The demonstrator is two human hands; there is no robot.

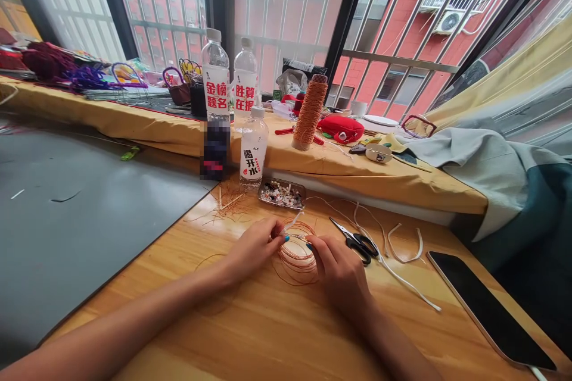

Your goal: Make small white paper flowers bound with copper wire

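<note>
Both hands pinch a short white cord (294, 224) over a coil of copper-coloured wire (298, 262) on the wooden table. My left hand (256, 247) has thumb and forefinger closed on one end, with a loose tip sticking up. From the other side my right hand (338, 260) pinches near the opposite end, its fingers bent. A thin strand seems to run between the fingertips, too fine to make out. Just right of my right hand lie black-handled scissors (360, 242), blades apart. Behind the coil sits a small clear tray (282, 193) of mixed beads.
White cord pieces (409, 289) and a phone (489, 309) lie to the right. A water bottle (254, 152) stands behind, beside wire scraps (230, 197). On the cloth-covered ledge (384, 181) are a cone of brown thread (310, 113) and a red pouch (342, 128). A grey mat (102, 220) covers the left.
</note>
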